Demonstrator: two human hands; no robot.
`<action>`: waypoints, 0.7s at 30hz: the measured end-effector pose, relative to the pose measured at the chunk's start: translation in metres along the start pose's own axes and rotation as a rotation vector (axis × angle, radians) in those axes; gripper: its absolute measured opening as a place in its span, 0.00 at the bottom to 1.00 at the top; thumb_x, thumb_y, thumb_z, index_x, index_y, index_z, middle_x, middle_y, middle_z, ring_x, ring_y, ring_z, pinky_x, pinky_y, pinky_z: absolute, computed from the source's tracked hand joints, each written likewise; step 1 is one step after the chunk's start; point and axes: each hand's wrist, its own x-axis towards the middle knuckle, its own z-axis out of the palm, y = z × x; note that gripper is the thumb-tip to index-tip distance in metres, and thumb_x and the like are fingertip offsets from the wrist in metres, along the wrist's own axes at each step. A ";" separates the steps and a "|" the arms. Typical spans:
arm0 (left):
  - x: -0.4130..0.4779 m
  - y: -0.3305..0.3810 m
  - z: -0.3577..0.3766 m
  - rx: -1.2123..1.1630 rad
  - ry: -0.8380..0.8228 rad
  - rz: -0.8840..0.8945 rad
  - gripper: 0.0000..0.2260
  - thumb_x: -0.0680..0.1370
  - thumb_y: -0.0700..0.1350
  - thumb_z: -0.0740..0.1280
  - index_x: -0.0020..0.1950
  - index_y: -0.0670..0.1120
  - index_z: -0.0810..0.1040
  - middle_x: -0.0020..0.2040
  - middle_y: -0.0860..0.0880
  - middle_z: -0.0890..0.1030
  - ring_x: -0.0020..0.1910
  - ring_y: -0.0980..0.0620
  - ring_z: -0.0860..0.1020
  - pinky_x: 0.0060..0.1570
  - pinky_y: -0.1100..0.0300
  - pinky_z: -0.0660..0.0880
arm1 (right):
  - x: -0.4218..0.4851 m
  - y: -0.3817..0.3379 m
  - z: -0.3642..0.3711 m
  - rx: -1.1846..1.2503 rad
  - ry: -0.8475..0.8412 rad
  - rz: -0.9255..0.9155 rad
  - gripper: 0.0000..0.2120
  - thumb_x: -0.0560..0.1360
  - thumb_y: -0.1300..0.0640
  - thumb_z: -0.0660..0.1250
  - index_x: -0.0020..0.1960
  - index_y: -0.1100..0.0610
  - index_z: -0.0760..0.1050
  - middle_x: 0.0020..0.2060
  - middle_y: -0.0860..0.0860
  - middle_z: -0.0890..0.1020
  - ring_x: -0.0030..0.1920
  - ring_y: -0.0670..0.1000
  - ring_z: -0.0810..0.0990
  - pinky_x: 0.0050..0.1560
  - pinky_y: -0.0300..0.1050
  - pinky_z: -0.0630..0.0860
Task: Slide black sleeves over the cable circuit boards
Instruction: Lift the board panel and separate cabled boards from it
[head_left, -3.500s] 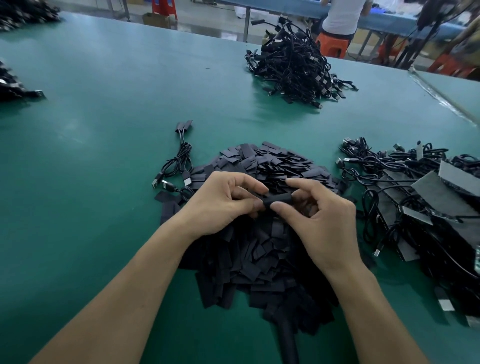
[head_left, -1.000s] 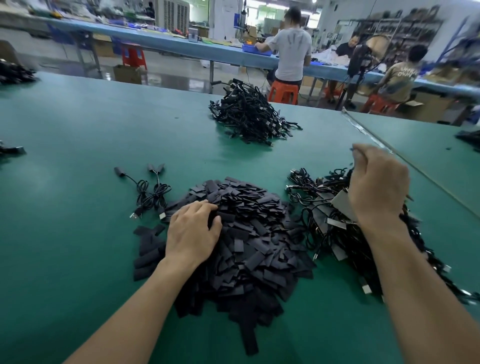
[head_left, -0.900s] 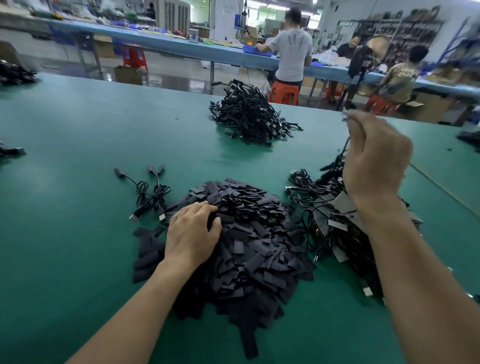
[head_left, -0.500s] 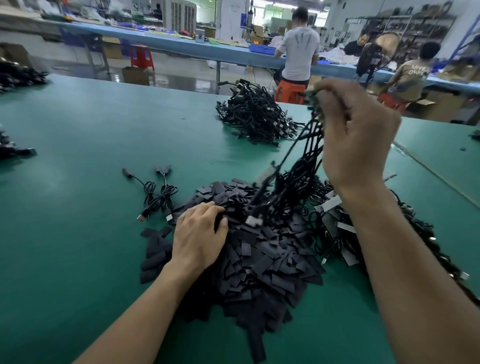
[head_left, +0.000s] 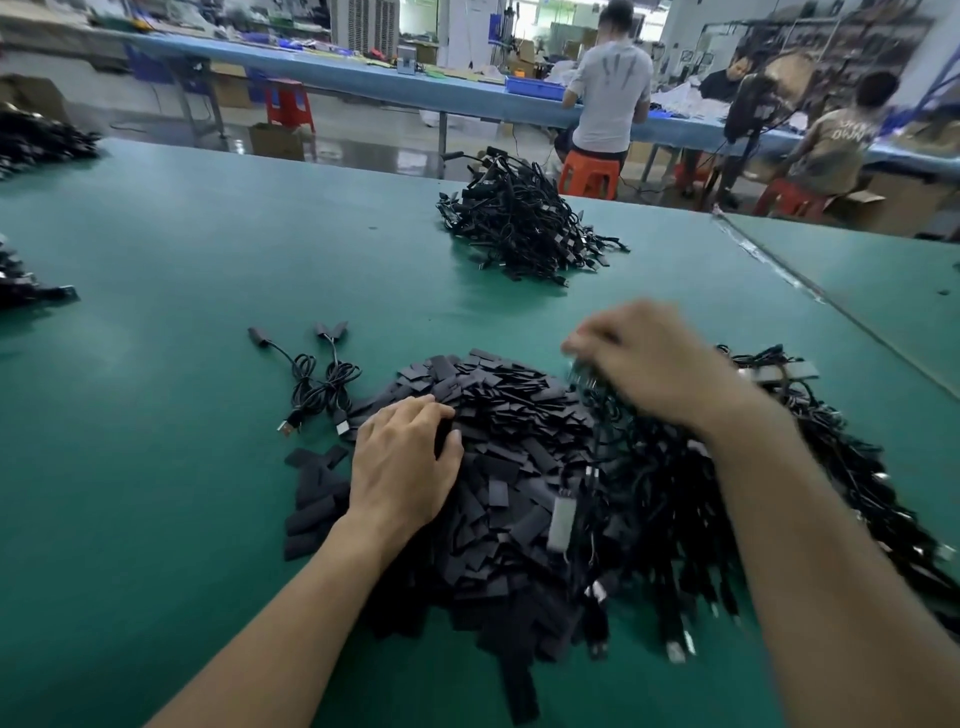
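A: Entry, head view. Where do the sleeves sit?

B: The sleeve pile lies near centre on the green table, a loose mound of flat black pieces. A few stray sleeves lie on the mat at its left edge.

A: Left hand?

B: The left hand rests palm-down on the left slope of the pile. Fingers are bent, with the tips pressed into the sleeves and the thumb alongside. Whether it pinches one sleeve cannot be told.

A: Right hand?

B: The right hand is raised above the seam between the sleeve pile and the cable heap on the right. It is motion-blurred. Its fingers are curled downward and clenched on a cable, whose dark strands run down from under the fingertips towards the near side.

A: Any board visible?

B: One pale grey circuit board shows among the strands, lying over the right side of the sleeve pile. It is bare, no sleeve on it.

A: Other items?

B: Two loose cables lie coiled just left of the pile, plugs pointing far and near. A far heap of black cables sits well apart towards the table's far edge. Beyond it, people sit at a blue bench.
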 end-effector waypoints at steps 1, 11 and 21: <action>-0.001 0.001 -0.001 0.002 0.019 0.003 0.13 0.80 0.51 0.65 0.63 0.50 0.80 0.67 0.50 0.78 0.70 0.48 0.72 0.72 0.50 0.64 | 0.001 0.007 0.015 -0.009 -0.126 0.028 0.12 0.82 0.55 0.63 0.48 0.58 0.83 0.38 0.50 0.84 0.40 0.51 0.84 0.46 0.41 0.81; 0.009 0.073 -0.023 -0.603 -0.174 -0.057 0.21 0.74 0.62 0.66 0.65 0.57 0.75 0.47 0.59 0.83 0.47 0.59 0.82 0.50 0.53 0.80 | 0.001 0.034 0.068 0.299 0.127 -0.075 0.10 0.74 0.62 0.71 0.52 0.48 0.82 0.38 0.40 0.82 0.42 0.39 0.81 0.45 0.31 0.74; 0.014 0.077 0.004 -0.908 -0.343 -0.101 0.01 0.77 0.43 0.73 0.47 0.49 0.82 0.40 0.39 0.83 0.34 0.50 0.76 0.38 0.53 0.72 | -0.007 0.057 0.052 -0.168 0.307 0.021 0.13 0.79 0.63 0.63 0.61 0.54 0.80 0.58 0.50 0.80 0.59 0.50 0.75 0.62 0.43 0.70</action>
